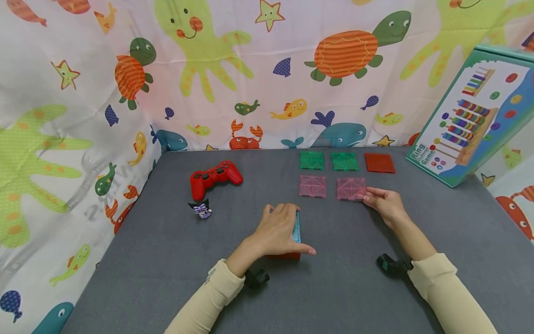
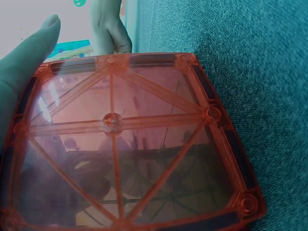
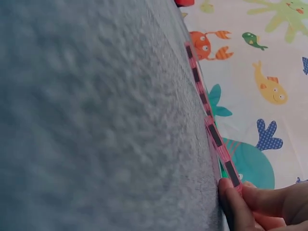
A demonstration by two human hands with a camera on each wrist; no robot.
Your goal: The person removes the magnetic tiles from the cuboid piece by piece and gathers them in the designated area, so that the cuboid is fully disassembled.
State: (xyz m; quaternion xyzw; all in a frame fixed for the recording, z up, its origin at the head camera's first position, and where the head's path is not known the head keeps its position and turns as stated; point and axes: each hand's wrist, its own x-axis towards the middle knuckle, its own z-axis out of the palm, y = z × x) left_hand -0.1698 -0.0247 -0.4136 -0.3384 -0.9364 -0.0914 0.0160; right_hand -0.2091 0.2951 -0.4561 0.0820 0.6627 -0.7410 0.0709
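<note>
My right hand pinches the right edge of a pink square magnetic tile, which lies low over the table. In the right wrist view, thumb and fingers grip the end of that tile. My left hand lies over a small box of magnetic tiles, fingers bent over its far edge and thumb stretched out to the right. Blue shows on the box's right side. A red tile forms its near face. The left fingertips are hidden.
Behind the right hand lie another pink tile, two green tiles and a red tile. A red game controller and small figurine sit at left. A game box leans at the back right.
</note>
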